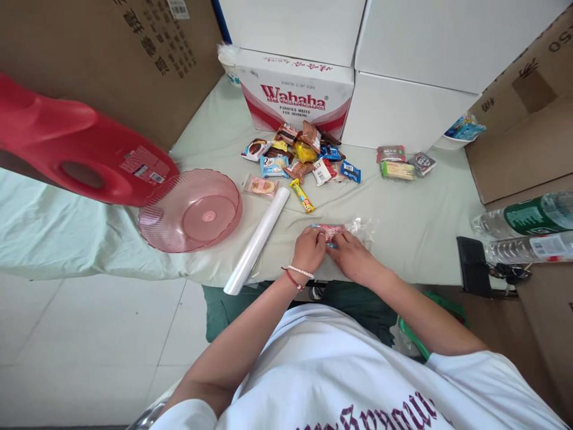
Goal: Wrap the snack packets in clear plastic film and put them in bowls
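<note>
Near the table's front edge, my left hand point(310, 249) is closed with its fingertips on a small red and blue snack packet point(330, 232). My right hand point(353, 254) grips the same packet from the other side, thumbs close together. The fingers partly hide the packet, so its print cannot be read. Clear plastic film point(364, 229) lies crinkled around it and sticks out to the right. To the left of my hands a roll of clear film point(257, 242) lies slantwise. A yellow snack stick point(302, 196) lies just beyond my hands.
A pile of wrapped snacks point(298, 152) lies before a Wahaha carton point(295, 95). Several more snacks point(398, 171) lie to the right. A pink plastic bowl point(197, 173) and a large red jug point(80, 143) are at left. Two plastic bottles point(537, 216) lie at the right edge.
</note>
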`<state>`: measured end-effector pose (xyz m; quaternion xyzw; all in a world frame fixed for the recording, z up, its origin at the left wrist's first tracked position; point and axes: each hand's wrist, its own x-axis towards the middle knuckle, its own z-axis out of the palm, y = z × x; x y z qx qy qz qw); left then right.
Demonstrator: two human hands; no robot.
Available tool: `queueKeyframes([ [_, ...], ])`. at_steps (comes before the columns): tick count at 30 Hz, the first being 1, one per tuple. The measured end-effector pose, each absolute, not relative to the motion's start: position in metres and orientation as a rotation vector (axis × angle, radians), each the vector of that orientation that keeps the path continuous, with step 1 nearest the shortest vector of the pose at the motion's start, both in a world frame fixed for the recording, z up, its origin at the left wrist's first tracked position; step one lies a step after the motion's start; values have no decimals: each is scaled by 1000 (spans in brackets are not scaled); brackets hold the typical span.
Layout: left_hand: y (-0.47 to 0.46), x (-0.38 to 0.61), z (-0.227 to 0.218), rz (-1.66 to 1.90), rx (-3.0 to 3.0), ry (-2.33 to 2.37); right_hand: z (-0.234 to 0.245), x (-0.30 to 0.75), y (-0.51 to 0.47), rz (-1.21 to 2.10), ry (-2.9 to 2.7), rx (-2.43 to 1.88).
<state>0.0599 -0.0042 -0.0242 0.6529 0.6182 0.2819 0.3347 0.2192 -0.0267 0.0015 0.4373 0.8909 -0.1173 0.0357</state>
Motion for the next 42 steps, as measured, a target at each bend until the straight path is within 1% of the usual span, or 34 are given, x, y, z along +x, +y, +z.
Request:
queueKeyframes([
  [3,-6,60,-28,698,1776,1583,3,232,-57,-468,2767,1460],
  [5,-8,60,-28,614,1865,1594,5,245,-70,-673,2782,1485],
  [7,-11,62,-25,461,1963,1630,7,262,-70,-845,2744,1706],
  [8,-13,63,-24,372,2010,1654,8,270,-64,-834,2704,1929],
  [9,-15,65,-23,283,2057,1679,8,276,-55,-734,2639,2202],
  [11,-20,70,-21,147,2149,1731,7,284,-33,-395,2429,2656],
  [12,-22,71,-21,108,2197,1752,5,284,-22,-281,2327,2747],
  [13,-24,73,-21,86,2243,1766,3,282,-12,-258,2248,2755],
  [14,-26,74,-21,76,2285,1773,1,279,-6,-312,2193,2710],
  [17,-26,76,-21,66,2359,1764,-4,272,-6,-603,2133,2425],
  [19,-25,76,-20,27,2359,1750,-4,273,-17,-721,2148,2323],
  [24,-23,80,-17,-45,2357,1688,13,267,-25,-933,2345,2474],
  [26,-21,82,-17,-33,2385,1654,20,245,-9,-929,2446,2406],
  [28,-19,82,-18,-43,2392,1629,24,215,14,-820,2479,2251],
  [32,-24,67,-16,-48,2382,1604,19,169,42,-603,2375,1965],
  [35,-46,42,-7,156,2412,1510,9,161,34,-457,2419,1830],
  [38,-75,5,11,588,2329,1470,1,166,15,-285,2585,1717],
  [40,-86,-26,24,869,2199,1598,-3,169,6,-228,2625,1691],
  [42,-84,-64,33,1087,1993,1907,-5,170,2,-188,2597,1715],
])
